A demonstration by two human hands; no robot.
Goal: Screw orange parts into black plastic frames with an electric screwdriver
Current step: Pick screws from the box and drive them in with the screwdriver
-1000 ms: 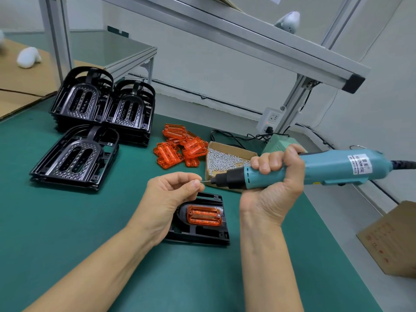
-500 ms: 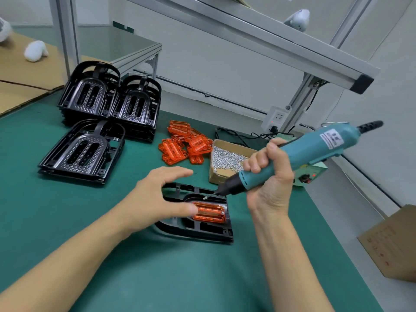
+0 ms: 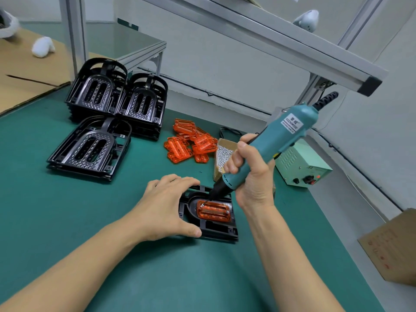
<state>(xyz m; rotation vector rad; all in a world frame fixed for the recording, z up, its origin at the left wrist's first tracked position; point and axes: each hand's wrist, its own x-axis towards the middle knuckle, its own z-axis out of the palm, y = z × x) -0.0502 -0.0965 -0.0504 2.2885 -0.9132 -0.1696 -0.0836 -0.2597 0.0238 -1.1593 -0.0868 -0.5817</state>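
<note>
Black plastic frame [image 3: 208, 226] lies flat on the green mat [image 3: 67, 210], steadied at its left edge by the left hand [image 3: 167, 206], whose spread fingers and thumb brace it without curling round it. An orange part [image 3: 213, 211] sits seated in the frame, its long axis running left to right. The right hand [image 3: 249, 176] wraps tightly round the electric screwdriver [image 3: 267, 149], which slants down-left so its bit meets the part's upper-left corner. The next drive likely needs the tool brought more upright over that corner.
</note>
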